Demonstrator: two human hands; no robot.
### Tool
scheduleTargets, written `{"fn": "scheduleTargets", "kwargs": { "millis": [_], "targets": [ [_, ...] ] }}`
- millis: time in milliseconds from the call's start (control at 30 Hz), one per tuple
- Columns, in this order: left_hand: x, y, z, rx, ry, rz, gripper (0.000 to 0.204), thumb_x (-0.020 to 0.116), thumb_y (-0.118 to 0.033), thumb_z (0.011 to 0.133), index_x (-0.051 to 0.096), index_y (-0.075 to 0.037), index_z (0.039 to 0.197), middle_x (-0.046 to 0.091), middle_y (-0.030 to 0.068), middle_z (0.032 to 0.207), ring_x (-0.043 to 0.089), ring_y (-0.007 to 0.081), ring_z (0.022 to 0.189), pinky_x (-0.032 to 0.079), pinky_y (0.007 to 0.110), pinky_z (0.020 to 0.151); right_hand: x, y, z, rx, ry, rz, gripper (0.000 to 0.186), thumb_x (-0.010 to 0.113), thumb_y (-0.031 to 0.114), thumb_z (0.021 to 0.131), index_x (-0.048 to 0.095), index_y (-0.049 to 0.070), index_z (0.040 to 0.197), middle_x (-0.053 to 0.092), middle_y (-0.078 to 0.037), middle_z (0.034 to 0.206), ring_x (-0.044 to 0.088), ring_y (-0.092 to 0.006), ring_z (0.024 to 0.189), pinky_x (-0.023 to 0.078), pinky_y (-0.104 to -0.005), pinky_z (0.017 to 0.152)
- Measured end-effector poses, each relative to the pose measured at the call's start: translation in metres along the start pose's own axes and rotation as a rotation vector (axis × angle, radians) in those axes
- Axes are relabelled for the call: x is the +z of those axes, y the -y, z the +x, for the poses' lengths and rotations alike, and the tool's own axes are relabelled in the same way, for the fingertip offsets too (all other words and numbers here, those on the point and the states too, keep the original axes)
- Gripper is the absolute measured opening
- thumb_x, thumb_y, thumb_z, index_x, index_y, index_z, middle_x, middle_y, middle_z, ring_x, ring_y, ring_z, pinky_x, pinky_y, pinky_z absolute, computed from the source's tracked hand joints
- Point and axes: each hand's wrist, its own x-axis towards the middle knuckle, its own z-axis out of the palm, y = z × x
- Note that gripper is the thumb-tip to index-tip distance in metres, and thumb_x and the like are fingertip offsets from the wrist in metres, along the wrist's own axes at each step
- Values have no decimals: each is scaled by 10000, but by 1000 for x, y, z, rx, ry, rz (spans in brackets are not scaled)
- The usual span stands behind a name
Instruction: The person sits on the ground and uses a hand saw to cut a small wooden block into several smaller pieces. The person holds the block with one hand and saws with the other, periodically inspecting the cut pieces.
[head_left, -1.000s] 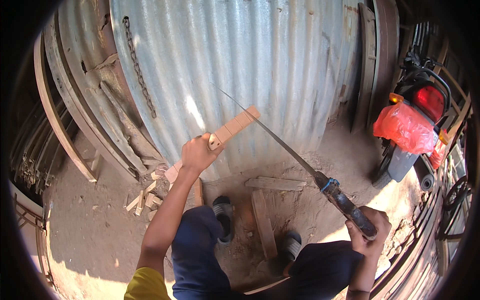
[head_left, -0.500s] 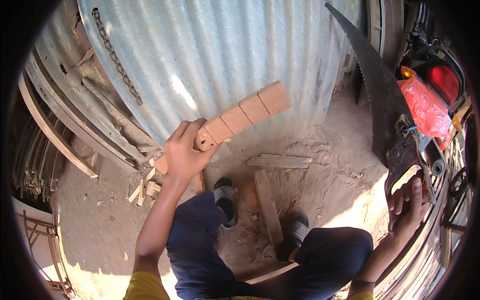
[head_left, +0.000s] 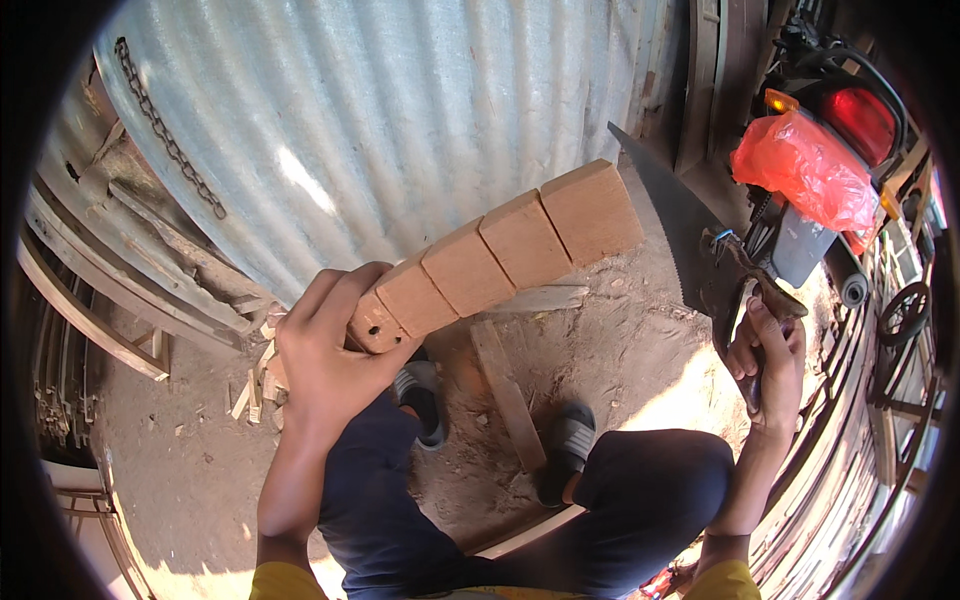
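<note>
1. Head view: one long wooden bar (head_left: pixel 520 240), reddish-brown and square-edged, is held up on a slant in front of the person, its far end up to the right. I count at least three narrow grooves across it, and two small dark holes near its gripped end.
2. One left hand (head_left: pixel 335 340) is clamped on that near end, fingers over the top and thumb beneath.
3. One right hand (head_left: pixel 770 355) grips a saw (head_left: pixel 690 230), fingers curled around its worn, dark handle. The blackish metal blade curves to a point, teeth facing left; its tip is near the bar's far end, with a gap between. One blue tie (head_left: pixel 720 237) circles the handle top.
4. Below, I see two dark shoes with pale stripes (head_left: pixel 570 440), navy trousers (head_left: pixel 650 480) and two yellow sleeves (head_left: pixel 725 580).
5. On the dusty ground (head_left: pixel 190 470) lie two rough planks (head_left: pixel 508 395) and a heap of splintery offcuts (head_left: pixel 255 385).
6. Beyond stands ribbed, silvery sheet metal (head_left: pixel 400 120), with one rusty chain (head_left: pixel 165 140) hanging down it.
7. To the right, one crinkled red plastic bag (head_left: pixel 805 175) hangs on a motorcycle (head_left: pixel 860 125), beside long stacked wood strips (head_left: pixel 800 500).
</note>
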Motion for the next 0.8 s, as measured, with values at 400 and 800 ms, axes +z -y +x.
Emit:
{"fn": "scheduleTargets", "kwargs": {
  "millis": [400,800],
  "targets": [
    [5,-18,-7,150,83,13,493,815,-129,519,687,-44,987,647,94,835,663,234,679,527,324,600,3,3,0,-7,26,-46,192,553,122,923,435,63,784,395,13,575,332,-50,407,302,-213,392],
    [18,-53,-19,353,233,-146,592,783,-190,460,678,-71,1030,612,63,853,635,224,695,507,353,590,0,0,1,65,-3,-110,173,574,123,903,574,-47,935,435,13,573,395,-69,471,287,-235,445]
  ]
}}
